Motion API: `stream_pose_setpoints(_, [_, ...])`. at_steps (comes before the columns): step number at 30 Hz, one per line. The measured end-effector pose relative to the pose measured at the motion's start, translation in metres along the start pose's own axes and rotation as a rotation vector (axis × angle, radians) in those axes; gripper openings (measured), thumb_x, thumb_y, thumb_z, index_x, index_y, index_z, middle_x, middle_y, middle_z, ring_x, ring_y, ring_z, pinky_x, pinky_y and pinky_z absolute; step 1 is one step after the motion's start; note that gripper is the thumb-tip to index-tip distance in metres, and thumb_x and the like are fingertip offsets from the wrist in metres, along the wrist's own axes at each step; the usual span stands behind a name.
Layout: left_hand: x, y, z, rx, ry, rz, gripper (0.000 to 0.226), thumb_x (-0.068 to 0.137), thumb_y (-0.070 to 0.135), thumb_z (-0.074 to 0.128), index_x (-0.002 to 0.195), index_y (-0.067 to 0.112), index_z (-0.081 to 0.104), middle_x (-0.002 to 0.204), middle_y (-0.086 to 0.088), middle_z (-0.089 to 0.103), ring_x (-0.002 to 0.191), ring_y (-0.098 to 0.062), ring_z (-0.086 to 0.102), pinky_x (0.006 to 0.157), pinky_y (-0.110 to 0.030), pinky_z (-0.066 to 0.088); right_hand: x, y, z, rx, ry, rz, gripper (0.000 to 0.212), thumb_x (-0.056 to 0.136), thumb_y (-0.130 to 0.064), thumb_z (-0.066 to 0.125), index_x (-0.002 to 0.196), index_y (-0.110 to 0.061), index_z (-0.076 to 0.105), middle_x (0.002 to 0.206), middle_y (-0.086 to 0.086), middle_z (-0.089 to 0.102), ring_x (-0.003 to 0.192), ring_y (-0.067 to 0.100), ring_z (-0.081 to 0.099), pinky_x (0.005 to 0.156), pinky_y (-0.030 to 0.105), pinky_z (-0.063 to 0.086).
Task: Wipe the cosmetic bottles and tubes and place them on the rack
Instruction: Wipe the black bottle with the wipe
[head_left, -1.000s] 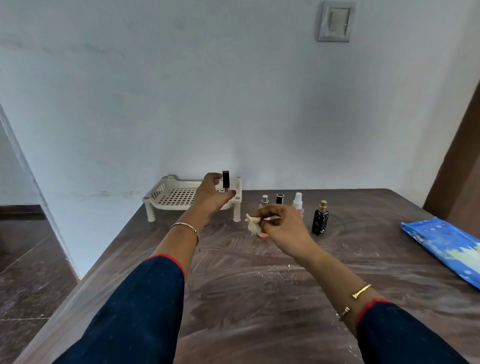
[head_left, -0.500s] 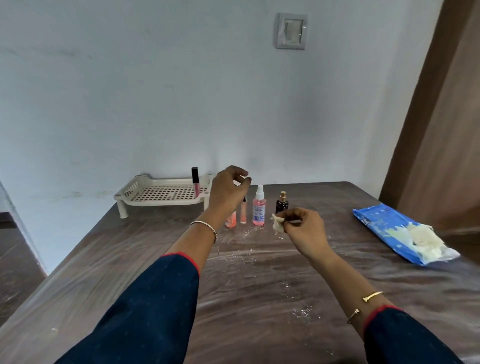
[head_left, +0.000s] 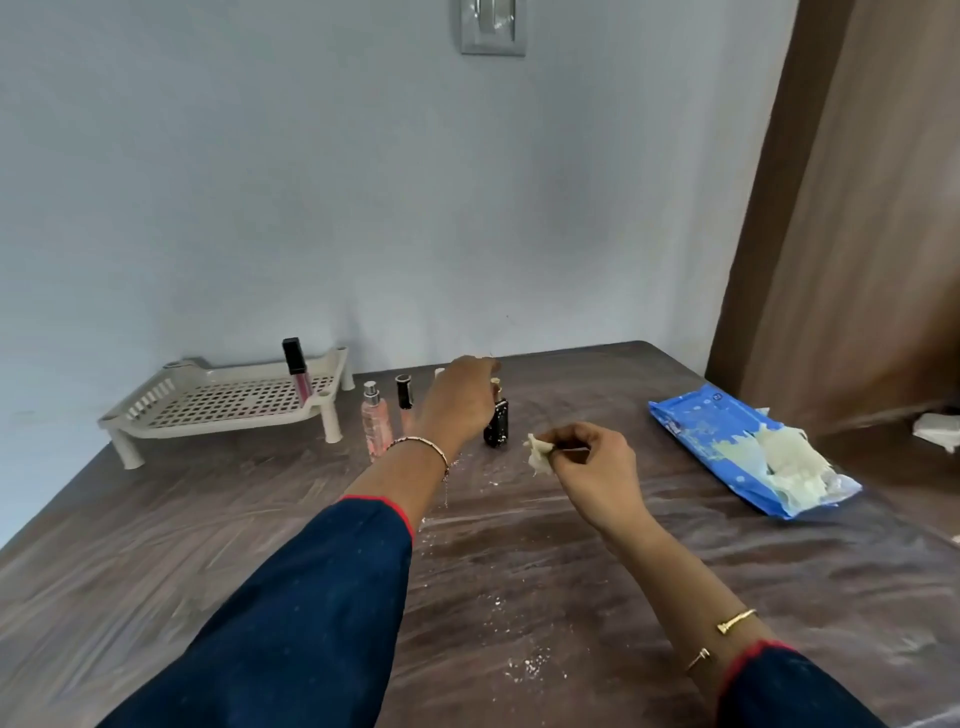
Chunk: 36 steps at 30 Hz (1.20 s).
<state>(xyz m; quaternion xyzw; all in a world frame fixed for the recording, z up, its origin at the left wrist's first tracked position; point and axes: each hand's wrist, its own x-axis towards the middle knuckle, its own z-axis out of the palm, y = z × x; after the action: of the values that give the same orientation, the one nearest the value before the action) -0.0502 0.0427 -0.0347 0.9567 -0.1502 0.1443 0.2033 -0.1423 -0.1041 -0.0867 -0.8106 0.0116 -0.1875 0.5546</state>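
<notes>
At the far edge of the table (head_left: 208, 519), my left hand (head_left: 462, 402) curls over the dark bottle (head_left: 497, 431); I cannot tell whether it grips, but it is presumably fetching the bottle for cleaning. My right hand (head_left: 597, 467) pinches a wipe (head_left: 537, 457) just beside it, ready. One tube (head_left: 297, 371) stands on the rack (head_left: 223, 400); a pink bottle (head_left: 375, 428) waits alongside.

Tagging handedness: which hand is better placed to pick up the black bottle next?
Left. The left hand is right at the black bottle, fingers by its cap; the right hand is occupied, pinching the wipe.
</notes>
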Motion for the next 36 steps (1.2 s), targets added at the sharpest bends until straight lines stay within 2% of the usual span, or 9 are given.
stream_pose_setpoints(4, [0.009,-0.001,0.012,0.087,0.052,0.003,0.023,0.092,0.008,0.049,0.107,0.010,0.066,0.103,-0.011,0.069,0.101,-0.031,0.062,0.088,-0.035,0.045,0.005,0.007,-0.002,0.017,0.013,0.011,0.031,0.080,0.000,0.063,0.077,-0.030,0.072,0.080,-0.013,0.073,0.079,-0.001,0.067,0.076,0.017,0.051])
stream_pose_setpoints(8, [0.014,-0.002,0.013,0.034,0.041,-0.001,0.019,0.092,0.008,0.053,0.104,0.012,0.066,0.102,-0.008,0.070,0.095,-0.028,0.064,0.083,-0.034,0.049,0.007,0.010,-0.001,0.057,0.006,0.052,0.031,0.080,0.001,0.062,0.077,-0.029,0.071,0.081,-0.011,0.073,0.080,0.002,0.068,0.075,0.017,0.051])
stream_pose_setpoints(12, [0.012,-0.002,0.008,-0.112,0.018,-0.048,0.017,0.092,0.004,0.054,0.102,0.010,0.067,0.100,-0.005,0.071,0.069,-0.020,0.061,0.072,-0.028,0.052,0.005,0.009,0.000,0.059,0.014,0.077,0.028,0.079,-0.001,0.064,0.076,-0.028,0.072,0.081,-0.009,0.073,0.081,0.005,0.068,0.080,0.025,0.054])
stream_pose_setpoints(18, [-0.005,0.002,-0.012,-0.280,-0.067,-0.072,0.006,0.090,0.011,0.064,0.093,0.015,0.067,0.084,-0.003,0.070,0.049,-0.011,0.060,0.061,-0.025,0.052,-0.003,-0.004,-0.005,0.093,0.049,0.067,0.024,0.080,0.000,0.064,0.079,-0.022,0.073,0.082,-0.002,0.073,0.082,0.013,0.069,0.083,0.035,0.056])
stream_pose_setpoints(22, [-0.021,0.005,-0.024,-0.359,-0.135,-0.063,0.012,0.087,0.015,0.069,0.099,0.014,0.071,0.087,-0.002,0.071,0.062,-0.006,0.059,0.070,-0.023,0.051,-0.011,-0.017,-0.008,0.115,0.112,0.030,0.021,0.078,-0.005,0.069,0.074,-0.026,0.072,0.078,-0.002,0.073,0.079,0.016,0.069,0.083,0.040,0.057])
stream_pose_setpoints(27, [-0.059,0.007,-0.041,-0.508,-0.146,-0.038,0.018,0.086,0.014,0.070,0.103,0.007,0.071,0.083,-0.001,0.067,0.064,0.001,0.055,0.058,-0.007,0.043,-0.034,-0.030,-0.008,0.191,0.192,-0.025,0.028,0.078,-0.001,0.069,0.071,-0.028,0.069,0.078,-0.005,0.073,0.080,0.018,0.071,0.085,0.043,0.057])
stream_pose_setpoints(29, [-0.078,0.005,-0.046,-0.547,-0.154,-0.021,0.018,0.086,0.014,0.069,0.103,0.008,0.070,0.090,-0.001,0.069,0.070,0.003,0.056,0.057,-0.002,0.041,-0.047,-0.033,-0.007,0.237,0.226,-0.067,0.030,0.079,0.002,0.066,0.076,-0.028,0.068,0.080,-0.006,0.073,0.080,0.015,0.071,0.083,0.039,0.057])
stream_pose_setpoints(33, [-0.123,-0.004,-0.051,-0.616,-0.211,-0.024,0.021,0.086,0.013,0.068,0.106,0.009,0.069,0.094,0.001,0.070,0.075,0.002,0.057,0.067,-0.005,0.045,-0.085,-0.035,-0.003,0.198,0.239,-0.153,0.035,0.081,0.007,0.062,0.083,-0.028,0.066,0.083,-0.011,0.071,0.077,0.006,0.067,0.076,0.023,0.052])
stream_pose_setpoints(36, [-0.150,-0.013,-0.048,-0.745,-0.226,-0.074,0.016,0.085,0.011,0.068,0.101,0.011,0.071,0.086,0.004,0.070,0.074,0.001,0.058,0.066,-0.007,0.046,-0.111,-0.031,0.003,0.148,0.197,-0.198,0.037,0.080,0.008,0.062,0.086,-0.028,0.068,0.090,-0.004,0.072,0.085,0.010,0.069,0.080,0.024,0.053])
